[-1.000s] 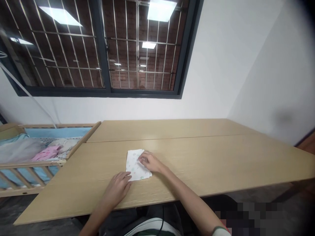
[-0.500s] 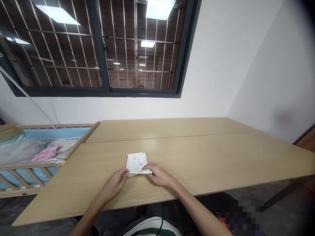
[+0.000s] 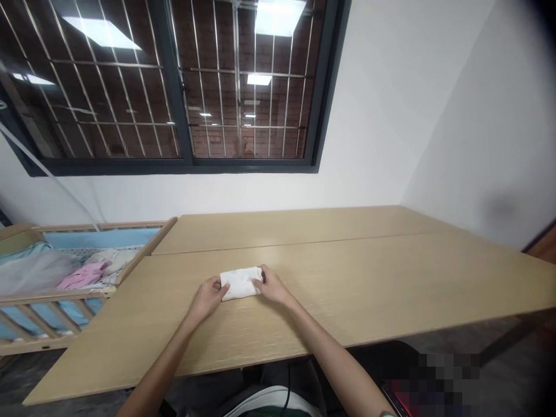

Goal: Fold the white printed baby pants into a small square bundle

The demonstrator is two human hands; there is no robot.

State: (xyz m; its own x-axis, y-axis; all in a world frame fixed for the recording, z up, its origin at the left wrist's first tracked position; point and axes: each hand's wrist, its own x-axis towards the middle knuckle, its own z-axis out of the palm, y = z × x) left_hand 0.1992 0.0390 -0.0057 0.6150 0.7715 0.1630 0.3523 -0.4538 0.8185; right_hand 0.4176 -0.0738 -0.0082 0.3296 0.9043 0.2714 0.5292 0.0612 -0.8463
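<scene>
A small white printed cloth (image 3: 240, 282), folded into a short strip, lies on the light wooden table (image 3: 369, 278) in front of me. My left hand (image 3: 208, 296) pinches its left end with thumb and fingers closed on the fabric. My right hand (image 3: 270, 285) grips the right end the same way. Both hands rest on the tabletop with the cloth between them.
A wooden cot (image 3: 52, 284) with blue lining, pink and white clothes (image 3: 93, 269) inside stands at the table's left edge. A barred dark window (image 3: 174, 87) and white walls lie behind. A seam (image 3: 304, 242) runs across the tabletop further back.
The near half of the cloth has been folded away from me, making it half as deep. Both hands moved forward from the near edge to the two ends.
</scene>
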